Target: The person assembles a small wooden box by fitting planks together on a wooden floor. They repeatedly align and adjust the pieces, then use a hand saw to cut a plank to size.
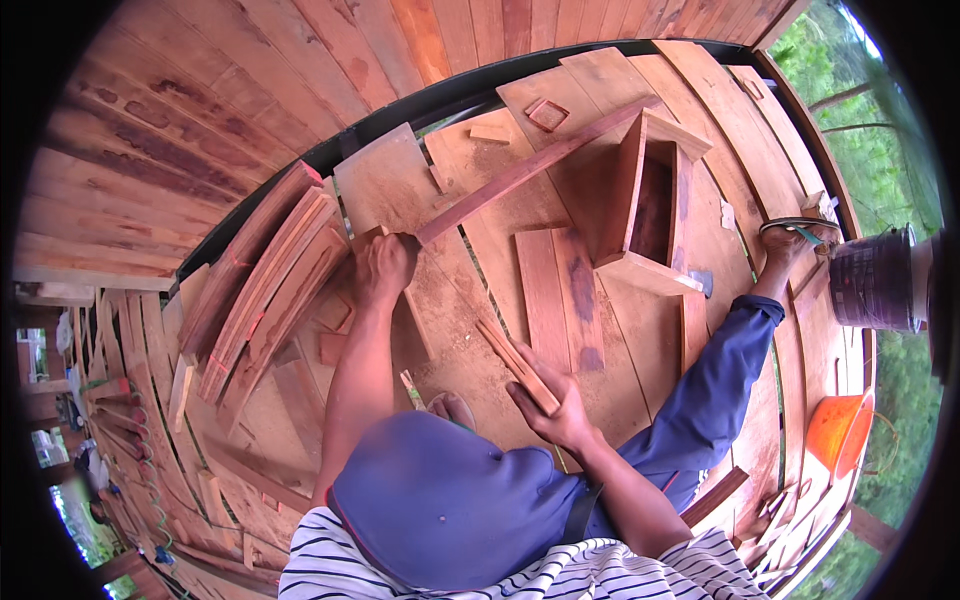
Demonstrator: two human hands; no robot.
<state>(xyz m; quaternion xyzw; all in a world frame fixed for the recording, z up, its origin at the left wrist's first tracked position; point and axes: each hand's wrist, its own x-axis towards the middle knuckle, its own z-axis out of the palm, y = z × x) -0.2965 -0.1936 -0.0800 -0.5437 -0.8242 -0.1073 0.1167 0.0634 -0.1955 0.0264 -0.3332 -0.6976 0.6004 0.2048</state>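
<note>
My left hand (383, 268) is closed at the near end of a long, narrow wooden strip (535, 170). The strip slants away to the far right, and its far end lies by the top of an open wooden box frame (618, 200). In my right hand (560, 408) are short, thin wooden slats (520, 368), held side by side and angled up to the left. Two flat boards (560, 295), one with dark stains, lie between my right hand and the box. Just under my left wrist, a short board (410, 325) is partly hidden.
Long planks (265, 285) are stacked at the left against the wooden wall (200, 120). A dark bucket (872, 285) and an orange bucket (838, 432) stand at the right edge. My bent leg (715, 385) stretches across the right side. Small offcuts and sawdust are scattered on the plank floor.
</note>
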